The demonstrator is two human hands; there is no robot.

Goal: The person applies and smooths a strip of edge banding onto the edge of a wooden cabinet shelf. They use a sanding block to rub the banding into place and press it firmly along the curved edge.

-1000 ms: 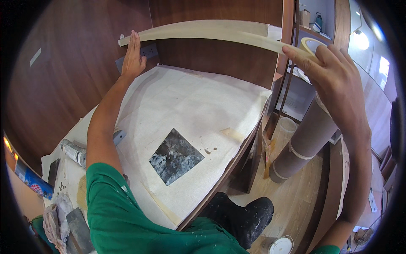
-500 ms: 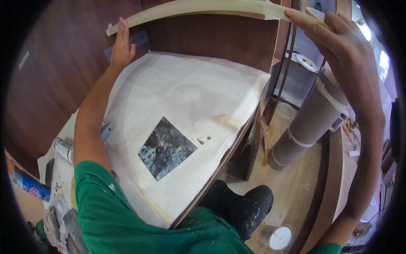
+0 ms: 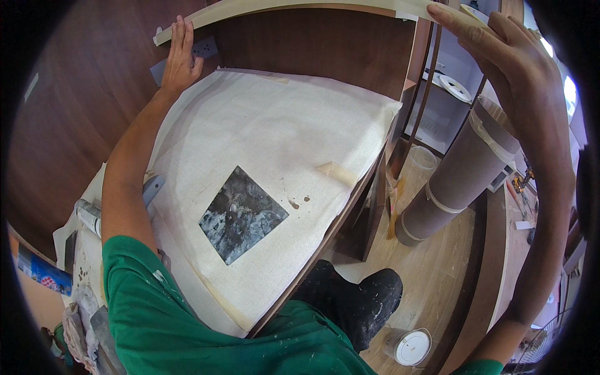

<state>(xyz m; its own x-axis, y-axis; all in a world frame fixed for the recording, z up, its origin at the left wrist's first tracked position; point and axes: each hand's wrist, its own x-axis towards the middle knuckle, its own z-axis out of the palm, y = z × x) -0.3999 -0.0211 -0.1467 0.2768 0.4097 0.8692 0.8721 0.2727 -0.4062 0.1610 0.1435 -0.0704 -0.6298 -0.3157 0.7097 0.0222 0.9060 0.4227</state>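
Note:
A pale strip of masking tape (image 3: pixel 325 9) runs along the upper edge of a wooden panel (image 3: pixel 312 44). My left hand (image 3: pixel 180 56) presses on the tape's left end, fingers stretched straight. My right hand (image 3: pixel 500 56) is closed on the tape roll (image 3: pixel 473 11) at the top right, its index finger on the strip. Below them, a surface covered with a white sheet (image 3: pixel 281 119) holds a dark, white-smeared square plate (image 3: pixel 243 214).
A spray can (image 3: pixel 88 217) and rags (image 3: pixel 78 328) lie at left. Behind the left hand is a socket plate (image 3: pixel 203 47). At right stand a brown roll (image 3: pixel 447 175) and shelves (image 3: pixel 447 109). A white bucket (image 3: pixel 411 345) sits on the floor (image 3: pixel 425 275) beside my legs.
Both hands and the tape sit higher in the picture. My left hand is further left, my right further right. The surrounding scene has also shifted upward and left in view.

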